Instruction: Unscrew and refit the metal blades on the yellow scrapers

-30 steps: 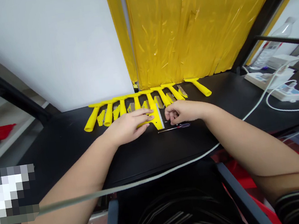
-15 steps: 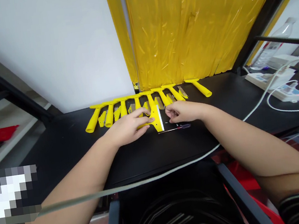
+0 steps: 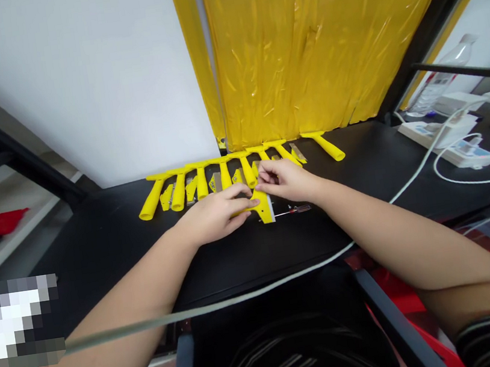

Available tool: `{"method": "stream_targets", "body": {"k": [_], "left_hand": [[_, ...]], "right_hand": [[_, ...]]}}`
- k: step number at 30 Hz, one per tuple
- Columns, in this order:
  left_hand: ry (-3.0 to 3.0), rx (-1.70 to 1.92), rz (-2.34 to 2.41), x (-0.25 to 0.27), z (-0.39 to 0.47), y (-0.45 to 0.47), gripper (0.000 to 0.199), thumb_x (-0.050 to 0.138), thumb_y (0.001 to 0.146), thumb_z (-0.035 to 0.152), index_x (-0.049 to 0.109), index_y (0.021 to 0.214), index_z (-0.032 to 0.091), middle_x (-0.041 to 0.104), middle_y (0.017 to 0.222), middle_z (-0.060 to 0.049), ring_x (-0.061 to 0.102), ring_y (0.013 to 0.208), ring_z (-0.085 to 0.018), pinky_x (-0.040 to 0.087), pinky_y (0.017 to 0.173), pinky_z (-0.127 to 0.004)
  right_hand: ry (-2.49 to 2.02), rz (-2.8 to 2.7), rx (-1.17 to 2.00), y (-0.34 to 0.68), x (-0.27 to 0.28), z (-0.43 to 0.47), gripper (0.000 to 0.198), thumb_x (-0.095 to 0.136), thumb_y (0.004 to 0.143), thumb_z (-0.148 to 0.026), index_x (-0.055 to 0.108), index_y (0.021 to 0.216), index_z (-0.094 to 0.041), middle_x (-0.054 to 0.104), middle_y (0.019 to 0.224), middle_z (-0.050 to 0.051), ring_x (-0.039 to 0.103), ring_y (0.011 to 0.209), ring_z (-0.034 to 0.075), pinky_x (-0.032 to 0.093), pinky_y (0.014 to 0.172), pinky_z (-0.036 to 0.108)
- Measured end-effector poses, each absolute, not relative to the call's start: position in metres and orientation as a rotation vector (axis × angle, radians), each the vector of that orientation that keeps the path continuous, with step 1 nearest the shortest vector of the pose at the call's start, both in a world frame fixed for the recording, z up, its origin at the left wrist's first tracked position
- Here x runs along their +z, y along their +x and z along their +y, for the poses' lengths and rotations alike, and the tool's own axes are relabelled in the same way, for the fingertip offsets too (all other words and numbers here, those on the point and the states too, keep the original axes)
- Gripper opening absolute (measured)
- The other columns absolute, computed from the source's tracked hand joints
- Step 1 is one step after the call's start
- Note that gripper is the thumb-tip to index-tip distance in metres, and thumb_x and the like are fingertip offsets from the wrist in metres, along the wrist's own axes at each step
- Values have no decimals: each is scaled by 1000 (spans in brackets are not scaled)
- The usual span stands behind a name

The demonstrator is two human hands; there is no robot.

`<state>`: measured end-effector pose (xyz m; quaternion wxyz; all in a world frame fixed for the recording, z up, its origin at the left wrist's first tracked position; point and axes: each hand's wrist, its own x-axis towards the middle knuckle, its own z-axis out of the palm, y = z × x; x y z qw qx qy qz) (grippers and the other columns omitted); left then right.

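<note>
My left hand (image 3: 224, 212) is closed around the handle of a yellow scraper (image 3: 266, 210), whose wide head points right with a pale blade strip along its edge. My right hand (image 3: 284, 179) is in a pinch at the far end of that head. Whatever sits between its fingertips is too small to make out. Just right of the blade edge, a screwdriver (image 3: 301, 208) lies on the black table, its shaft pointing left and partly hidden by the scraper head.
Behind my hands runs a row of yellow scraper handles (image 3: 151, 200), with yellow plates and metal blades (image 3: 298, 152) between them. A power strip (image 3: 453, 145) with white cables lies on the right, near a plastic bottle (image 3: 444, 76). One pale cable (image 3: 260, 292) crosses the table's front edge.
My right hand has moved left from beside the small parts to the scraper head's far end. The scraper has shifted slightly right and toward me, now covering part of the screwdriver shaft.
</note>
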<state>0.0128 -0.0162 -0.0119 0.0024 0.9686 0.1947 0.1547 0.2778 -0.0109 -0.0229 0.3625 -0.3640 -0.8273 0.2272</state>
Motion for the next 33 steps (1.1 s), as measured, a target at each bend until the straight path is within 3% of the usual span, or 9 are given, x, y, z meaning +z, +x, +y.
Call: {"method": "stream_targets", "body": {"k": [6, 11, 17, 24, 33], "left_hand": [[3070, 578, 524, -12, -19, 14, 30, 55, 106, 27, 73, 130, 25, 65, 136, -9, 73, 97, -18, 60, 77, -28], [3056, 611, 561, -10, -21, 14, 30, 55, 105, 27, 73, 129, 26, 63, 142, -9, 75, 97, -18, 62, 76, -29], [3019, 514, 692, -7, -20, 12, 31, 49, 107, 31, 74, 125, 24, 55, 159, -7, 73, 119, -25, 64, 96, -39], [2956, 371, 868, -4, -19, 14, 34, 44, 107, 30, 67, 131, 22, 49, 165, -4, 59, 142, -27, 56, 113, -45], [2904, 305, 882, -6, -16, 11, 32, 46, 106, 30, 67, 128, 20, 52, 162, -8, 62, 138, -27, 57, 112, -45]], "right_hand": [[-893, -2091, 491, 277, -24, -7, 26, 76, 85, -32, 53, 83, -21, 53, 81, -2, 42, 68, 13, 35, 65, 29], [-950, -1859, 929, 272, -35, 1, 42, 82, 79, -48, 51, 91, -22, 45, 75, -5, 39, 64, 12, 34, 60, 27], [-989, -1804, 885, 287, -20, -2, 38, 77, 83, -51, 55, 92, -21, 56, 83, -1, 48, 68, 12, 41, 65, 29], [-1440, -2459, 1143, 338, 11, -14, 22, 78, 79, -38, 77, 89, -19, 76, 84, 3, 66, 75, 18, 46, 69, 30], [-1556, -2388, 1302, 327, 3, -14, 23, 84, 71, -33, 73, 86, -19, 75, 76, 2, 66, 66, 17, 50, 63, 29]]}}
